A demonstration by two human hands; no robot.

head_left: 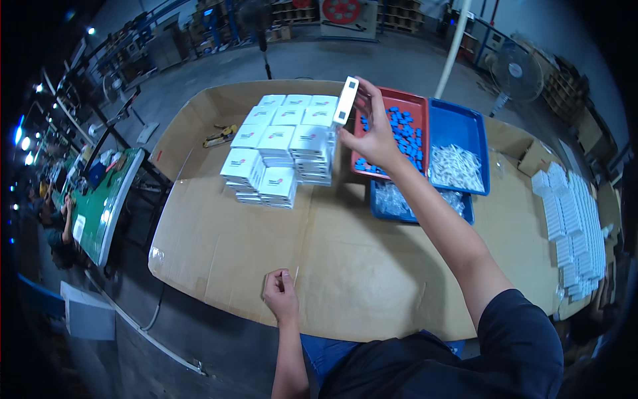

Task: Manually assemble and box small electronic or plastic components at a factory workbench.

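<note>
My right hand (373,133) is stretched out over the table and grips a small white box (345,100), held upright just right of a stack of white boxes (282,146). The stack stands several layers high at the far middle of the cardboard-covered table (332,253). Near the front edge, my left hand (282,295) rests with its fingers curled shut and nothing visible in it.
A red tray (415,106) with small blue parts, a blue tray (465,126) with white parts and another blue tray (385,206) sit right of the stack. Rows of flat white boxes (573,226) line the right edge. A green table (106,199) with people stands left.
</note>
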